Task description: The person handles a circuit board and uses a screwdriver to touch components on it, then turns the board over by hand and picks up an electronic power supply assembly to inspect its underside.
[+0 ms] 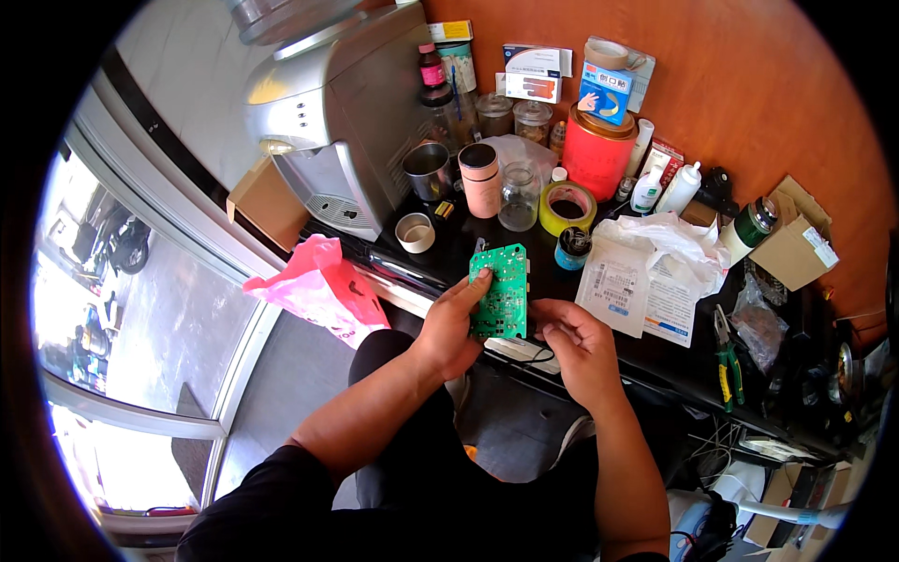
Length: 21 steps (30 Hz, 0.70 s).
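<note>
A green circuit board (pixel 501 290) is held up over the table's front edge, its solder side facing me. My left hand (pixel 451 330) grips it by the left edge, thumb pressed on its face and the other fingers hidden behind. Close to the board's lower right edge, my right hand (pixel 582 345) is closed with its fingers curled. A thin black cable (pixel 538 359) loops below the board and runs into these fingers; its far end is hidden.
Behind the board stand a pink tumbler (pixel 479 180), a glass jar (pixel 519 199) and yellow tape (pixel 567 208). Papers (pixel 615 288) and green-handled pliers (pixel 728 361) lie to the right. A water dispenser (pixel 323 122) and a pink plastic bag (pixel 323 286) are at the left.
</note>
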Motion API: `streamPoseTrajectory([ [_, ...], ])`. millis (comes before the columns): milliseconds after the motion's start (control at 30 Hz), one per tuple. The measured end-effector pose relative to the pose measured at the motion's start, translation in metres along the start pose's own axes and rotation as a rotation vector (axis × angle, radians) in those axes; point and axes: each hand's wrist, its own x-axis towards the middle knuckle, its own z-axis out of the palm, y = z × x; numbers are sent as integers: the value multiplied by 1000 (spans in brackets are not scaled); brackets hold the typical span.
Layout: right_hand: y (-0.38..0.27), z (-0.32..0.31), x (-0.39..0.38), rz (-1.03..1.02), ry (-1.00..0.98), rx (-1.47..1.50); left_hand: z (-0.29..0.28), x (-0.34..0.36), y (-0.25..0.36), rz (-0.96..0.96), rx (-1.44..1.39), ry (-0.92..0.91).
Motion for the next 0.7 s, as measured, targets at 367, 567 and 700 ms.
streamPoseTrajectory([
  [367, 29, 12, -6, 221, 5, 476, 1, -3, -11, 149, 90, 33],
  [567, 28, 16, -8, 216, -38, 595, 0, -7, -13, 165, 71, 26],
  [700, 23, 21, -8, 213, -60, 644, -3, -7, -9, 143, 97, 19],
])
